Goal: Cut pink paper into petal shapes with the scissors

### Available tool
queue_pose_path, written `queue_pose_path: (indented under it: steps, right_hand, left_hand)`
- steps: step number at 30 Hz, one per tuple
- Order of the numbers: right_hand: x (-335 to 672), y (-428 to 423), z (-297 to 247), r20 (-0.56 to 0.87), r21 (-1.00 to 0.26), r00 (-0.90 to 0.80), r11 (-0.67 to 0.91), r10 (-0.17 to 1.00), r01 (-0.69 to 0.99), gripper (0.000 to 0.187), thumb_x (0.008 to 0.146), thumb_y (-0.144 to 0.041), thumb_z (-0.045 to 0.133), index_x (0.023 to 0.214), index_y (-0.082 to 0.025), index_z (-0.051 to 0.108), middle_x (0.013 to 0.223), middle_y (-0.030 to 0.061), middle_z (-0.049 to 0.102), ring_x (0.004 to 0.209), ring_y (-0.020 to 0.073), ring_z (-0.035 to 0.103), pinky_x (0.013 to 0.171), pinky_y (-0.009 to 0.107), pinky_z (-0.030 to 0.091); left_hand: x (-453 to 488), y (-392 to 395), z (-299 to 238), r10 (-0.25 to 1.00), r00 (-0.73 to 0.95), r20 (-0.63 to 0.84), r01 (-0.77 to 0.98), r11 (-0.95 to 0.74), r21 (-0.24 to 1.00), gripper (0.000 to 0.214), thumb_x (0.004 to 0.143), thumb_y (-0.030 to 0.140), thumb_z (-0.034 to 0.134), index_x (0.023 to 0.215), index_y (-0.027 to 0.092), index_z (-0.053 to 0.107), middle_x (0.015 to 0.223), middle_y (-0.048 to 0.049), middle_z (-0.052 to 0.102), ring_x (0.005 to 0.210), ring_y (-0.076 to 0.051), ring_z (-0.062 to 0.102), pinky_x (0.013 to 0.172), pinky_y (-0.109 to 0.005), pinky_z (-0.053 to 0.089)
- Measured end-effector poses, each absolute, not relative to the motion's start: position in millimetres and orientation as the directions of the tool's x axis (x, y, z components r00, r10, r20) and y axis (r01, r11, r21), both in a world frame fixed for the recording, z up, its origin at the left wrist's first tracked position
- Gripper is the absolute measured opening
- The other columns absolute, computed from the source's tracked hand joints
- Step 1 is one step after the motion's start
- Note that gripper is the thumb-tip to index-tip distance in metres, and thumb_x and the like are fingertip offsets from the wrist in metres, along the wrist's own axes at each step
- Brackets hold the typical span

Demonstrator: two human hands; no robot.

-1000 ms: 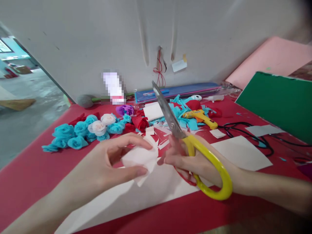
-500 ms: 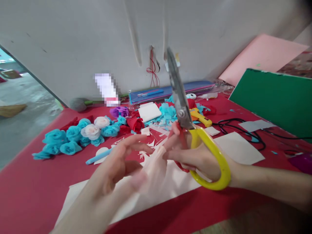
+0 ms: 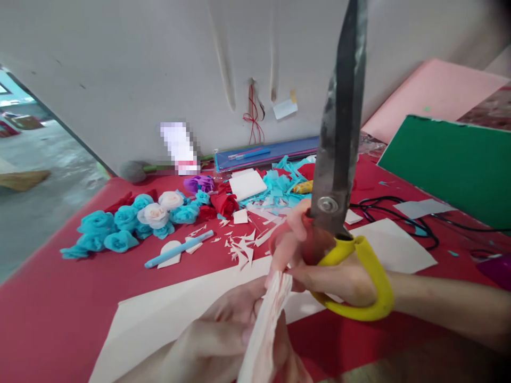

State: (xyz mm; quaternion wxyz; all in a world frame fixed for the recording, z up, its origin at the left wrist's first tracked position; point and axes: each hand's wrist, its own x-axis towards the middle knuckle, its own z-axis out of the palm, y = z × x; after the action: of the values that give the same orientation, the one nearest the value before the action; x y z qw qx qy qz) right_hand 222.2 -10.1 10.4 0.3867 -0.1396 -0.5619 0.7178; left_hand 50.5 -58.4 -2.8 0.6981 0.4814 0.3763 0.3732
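Note:
My right hand (image 3: 319, 266) grips the yellow-handled scissors (image 3: 339, 159), blades closed and pointing straight up past the top of the view. Its fingertips also pinch the top of a pale pink crepe paper piece (image 3: 265, 324). My left hand (image 3: 223, 340), low in the view, is wrapped round the lower part of that same paper, which now looks rolled or folded narrow. Both hands hover above a large white paper sheet (image 3: 159, 324) lying on the red table (image 3: 59, 298).
Blue, white and red paper roses (image 3: 131, 223) lie at the left. A blue pen (image 3: 178, 249) and paper scraps (image 3: 239, 247) sit mid-table. A yellow glue gun (image 3: 303, 187), black cable (image 3: 399, 213), green board (image 3: 447, 165) and pink board (image 3: 431, 90) are at the right.
The scissors swung from tilted left to upright and came closer to the camera. My left hand dropped lower and closed round the paper, which went from a flat piece to a narrow roll.

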Motion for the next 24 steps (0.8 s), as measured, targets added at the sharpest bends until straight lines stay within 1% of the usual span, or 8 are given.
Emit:
queue_pose_path:
  steps: [3, 5, 7, 10, 14, 18, 21, 24]
  right_hand:
    - [223.9, -9.4, 12.3, 0.219, -0.942, -0.672, -0.026, 0.707, -0.334, 0.03, 0.077, -0.008, 0.059, 0.08, -0.022, 0.032, 0.072, -0.0027, 0.06, 0.057, 0.007, 0.046, 0.052, 0.018, 0.033]
    - [223.6, -8.5, 12.5, 0.214, -0.945, -0.66, -0.019, 0.721, -0.327, 0.031, 0.075, -0.009, 0.06, 0.08, -0.022, 0.032, 0.068, -0.004, 0.056, 0.055, 0.0066, 0.045, 0.052, 0.018, 0.033]
    - [221.9, -6.9, 11.4, 0.197, -0.946, -0.606, -0.012, 0.771, -0.323, 0.03, 0.074, -0.01, 0.062, 0.08, -0.021, 0.034, 0.065, -0.006, 0.049, 0.054, 0.0056, 0.042, 0.053, 0.018, 0.034]
    - [217.8, -3.0, 8.2, 0.13, -0.937, -0.497, -0.057, 0.858, -0.344, 0.028, 0.076, -0.019, 0.063, 0.081, -0.021, 0.035, 0.061, -0.0076, 0.045, 0.046, 0.0046, 0.036, 0.045, 0.017, 0.031]
    - [215.3, -0.9, 6.0, 0.089, -0.926, -0.434, -0.086, 0.896, -0.369, 0.024, 0.08, -0.03, 0.059, 0.08, -0.021, 0.037, 0.046, -0.0096, 0.036, 0.039, 0.0067, 0.032, 0.039, 0.019, 0.028]
    - [214.5, -6.8, 11.6, -0.022, -0.964, -0.52, -0.155, 0.854, -0.215, 0.027, 0.073, -0.022, 0.066, 0.08, -0.02, 0.04, 0.049, -0.0098, 0.042, 0.041, 0.0045, 0.038, 0.038, 0.016, 0.029]
    - [212.2, -12.9, 17.2, -0.087, -0.96, -0.487, -0.204, 0.869, -0.191, 0.037, 0.062, -0.008, 0.07, 0.079, -0.02, 0.039, 0.053, -0.0115, 0.044, 0.04, 0.0013, 0.038, 0.039, 0.013, 0.03]
    - [211.6, -18.2, 20.7, -0.137, -0.956, -0.421, -0.231, 0.897, -0.179, 0.039, 0.06, -0.001, 0.067, 0.08, -0.02, 0.039, 0.057, -0.0114, 0.048, 0.037, -0.0005, 0.036, 0.034, 0.012, 0.027]
  left_hand:
    - [52.2, -61.0, -5.4, 0.748, 0.649, -0.143, -0.383, 0.483, 0.787, 0.059, 0.066, 0.032, 0.064, 0.122, 0.03, 0.046, 0.043, 0.0081, 0.053, 0.041, -0.016, 0.061, 0.066, -0.032, 0.049]
    - [52.1, -60.7, -2.7, 0.774, 0.624, -0.107, -0.477, 0.486, 0.733, 0.049, 0.067, 0.025, 0.065, 0.115, 0.029, 0.053, 0.05, 0.0074, 0.058, 0.042, -0.011, 0.059, 0.067, -0.028, 0.049]
    - [50.6, -59.8, 3.7, 0.839, 0.528, -0.132, -0.469, 0.418, 0.778, 0.042, 0.066, 0.022, 0.068, 0.107, 0.029, 0.058, 0.064, 0.0038, 0.066, 0.055, -0.012, 0.063, 0.064, -0.023, 0.049]
    - [48.0, -59.7, 15.4, 0.951, 0.249, -0.184, -0.315, 0.259, 0.913, 0.038, 0.067, 0.024, 0.07, 0.102, 0.031, 0.058, 0.084, 0.0025, 0.069, 0.075, -0.014, 0.064, 0.063, -0.018, 0.05]
    - [48.1, -61.1, 21.8, 0.993, -0.103, -0.06, -0.016, 0.059, 0.998, 0.038, 0.07, 0.032, 0.068, 0.104, 0.037, 0.053, 0.086, 0.0061, 0.068, 0.071, -0.013, 0.063, 0.059, -0.016, 0.05]
    - [49.1, -61.2, 14.9, 0.986, -0.124, 0.11, 0.209, -0.082, 0.974, 0.034, 0.074, 0.032, 0.063, 0.105, 0.039, 0.052, 0.094, 0.0063, 0.066, 0.077, -0.015, 0.063, 0.065, -0.019, 0.053]
    - [50.3, -62.9, 7.9, 0.973, -0.088, 0.214, 0.321, -0.176, 0.931, 0.033, 0.075, 0.028, 0.062, 0.105, 0.038, 0.052, 0.1, 0.0065, 0.064, 0.088, -0.014, 0.061, 0.074, -0.018, 0.052]
    - [53.3, -65.9, 4.9, 0.958, -0.11, 0.266, 0.361, -0.21, 0.909, 0.033, 0.074, 0.021, 0.06, 0.103, 0.035, 0.054, 0.098, 0.007, 0.063, 0.091, -0.012, 0.059, 0.074, -0.014, 0.05]
